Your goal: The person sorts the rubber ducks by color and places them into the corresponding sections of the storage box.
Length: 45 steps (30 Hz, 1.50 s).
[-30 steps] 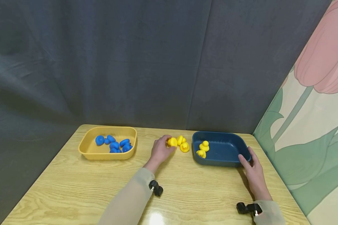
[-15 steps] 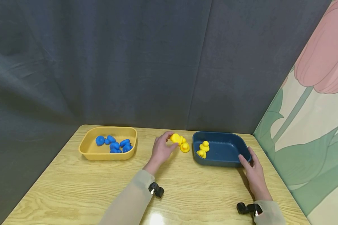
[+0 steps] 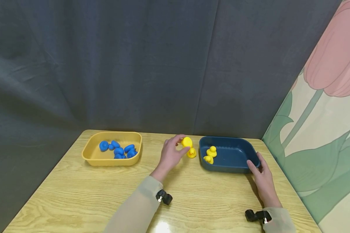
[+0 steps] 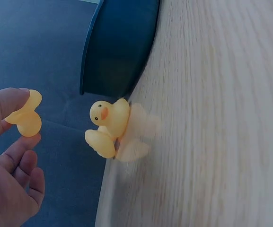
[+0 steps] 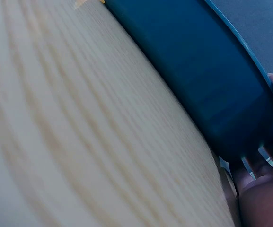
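My left hand (image 3: 171, 154) pinches a yellow rubber duck (image 3: 187, 142) between thumb and fingers, its round flat base toward the head camera. In the left wrist view that duck (image 4: 30, 120) is raised above the table. Two more rubber ducks stand below on the table: one faces the camera (image 4: 115, 117), the other (image 4: 100, 143) is right beside it. In the head view the held duck hides one of them; the front duck (image 3: 191, 153) shows. My right hand (image 3: 262, 181) grips the right front corner of the dark blue bin (image 3: 236, 169), thumb at the rim, fingers along the outer wall.
Inside the blue bin, two yellow ducks (image 3: 211, 151) sit at its left end. A yellow bin (image 3: 110, 162) with several blue rubber ducks (image 3: 118, 151) stands on the left of the wooden table (image 3: 84, 194). A dark curtain (image 3: 145, 71) hangs behind the table; a flowered wall (image 3: 326, 136) borders the right.
My left hand has lifted the pinched duck and moved it right and up, over the other loose ducks. My right hand has stayed at the blue bin's corner.
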Motion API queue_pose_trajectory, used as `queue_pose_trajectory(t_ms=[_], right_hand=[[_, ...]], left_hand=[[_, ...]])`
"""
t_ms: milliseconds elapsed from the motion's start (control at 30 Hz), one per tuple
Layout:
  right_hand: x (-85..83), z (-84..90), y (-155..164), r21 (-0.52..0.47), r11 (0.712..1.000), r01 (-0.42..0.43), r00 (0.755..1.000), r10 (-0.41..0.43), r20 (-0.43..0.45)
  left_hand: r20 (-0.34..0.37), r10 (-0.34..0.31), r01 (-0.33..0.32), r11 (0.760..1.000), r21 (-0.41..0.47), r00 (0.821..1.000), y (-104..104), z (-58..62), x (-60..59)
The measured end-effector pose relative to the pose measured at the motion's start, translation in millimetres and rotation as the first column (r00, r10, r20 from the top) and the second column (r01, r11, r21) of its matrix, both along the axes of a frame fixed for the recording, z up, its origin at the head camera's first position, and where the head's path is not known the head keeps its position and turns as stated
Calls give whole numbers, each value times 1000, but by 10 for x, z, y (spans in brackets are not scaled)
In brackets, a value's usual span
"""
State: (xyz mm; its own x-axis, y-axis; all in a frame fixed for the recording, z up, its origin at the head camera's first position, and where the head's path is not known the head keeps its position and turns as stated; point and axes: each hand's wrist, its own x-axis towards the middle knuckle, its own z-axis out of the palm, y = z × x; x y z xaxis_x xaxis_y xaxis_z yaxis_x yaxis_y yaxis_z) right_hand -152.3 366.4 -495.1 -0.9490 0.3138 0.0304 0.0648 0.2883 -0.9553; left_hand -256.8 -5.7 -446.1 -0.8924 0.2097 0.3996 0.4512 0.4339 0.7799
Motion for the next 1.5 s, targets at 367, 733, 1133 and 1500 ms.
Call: queue_pose_trajectory(t_ms=[367,733,1133,1500], right_hand=[[10,-11,-4,24,1000,5,1000,-4,-19],[7,2,-12,6,1000,-3,1000,3,-12],[35,-11,-27,1,1000,1,1000,-1,-16],[18,-7,-21,-8,1000,-6,1000,6,-15]], left_hand=[[-8,-4,4,998,-60,1000,200,44,69],[-43,12,-19,987,-159,999,455,2,176],[-41,-3,-5,980,-201,999,737,-43,281],[-39,-27,17,968,-250,999,911,-98,320]])
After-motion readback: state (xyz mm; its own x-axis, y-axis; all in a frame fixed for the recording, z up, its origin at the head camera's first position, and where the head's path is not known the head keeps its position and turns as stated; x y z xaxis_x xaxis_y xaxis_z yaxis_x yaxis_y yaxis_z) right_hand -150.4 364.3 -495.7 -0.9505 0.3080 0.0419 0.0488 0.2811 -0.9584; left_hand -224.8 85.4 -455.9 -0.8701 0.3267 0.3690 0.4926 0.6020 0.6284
